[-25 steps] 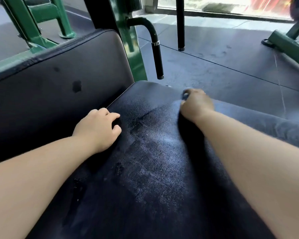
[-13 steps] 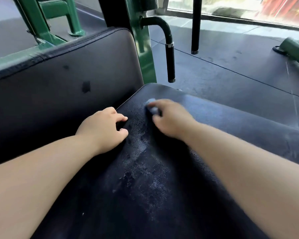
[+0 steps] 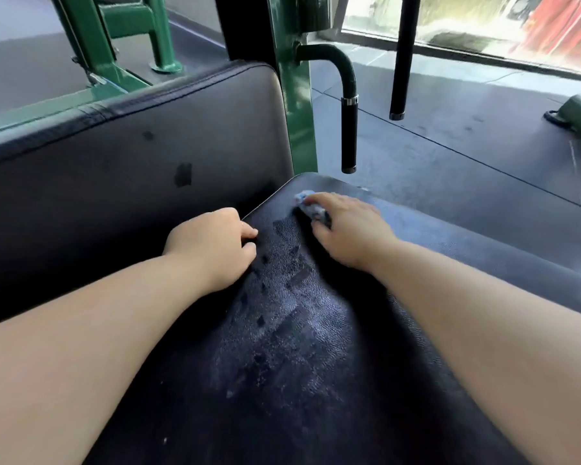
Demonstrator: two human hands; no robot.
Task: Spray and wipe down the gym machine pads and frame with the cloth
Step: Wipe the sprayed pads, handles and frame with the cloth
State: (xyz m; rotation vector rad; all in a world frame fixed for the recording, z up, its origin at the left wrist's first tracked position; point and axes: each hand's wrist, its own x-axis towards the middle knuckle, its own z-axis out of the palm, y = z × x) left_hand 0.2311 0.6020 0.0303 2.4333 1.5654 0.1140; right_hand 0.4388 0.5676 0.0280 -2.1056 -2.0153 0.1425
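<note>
I am seeing the cloth (image 3: pixel 311 208), a small bluish-grey wad, lying on the far end of the black seat pad (image 3: pixel 282 347), close to its rounded corner. My right hand (image 3: pixel 348 231) is pressing down on it, palm down, the grip closing over the cloth so that only its far edge is showing past the fingertips. My left hand (image 3: pixel 215 248) is resting at the seam where the seat pad is meeting the upright back pad (image 3: pixel 121 169); its fingers are curling loosely inward, the grip half closed and holding nothing I can make out. Damp streaks and speckled patches are showing on the seat pad between my two forearms. Beyond the back pad the green frame post (image 3: pixel 294 95) is standing upright, with a black-sleeved handle (image 3: pixel 349 132) hanging down just beside it. Dark rubber floor (image 3: pixel 450 162) is spreading out to the right.
</note>
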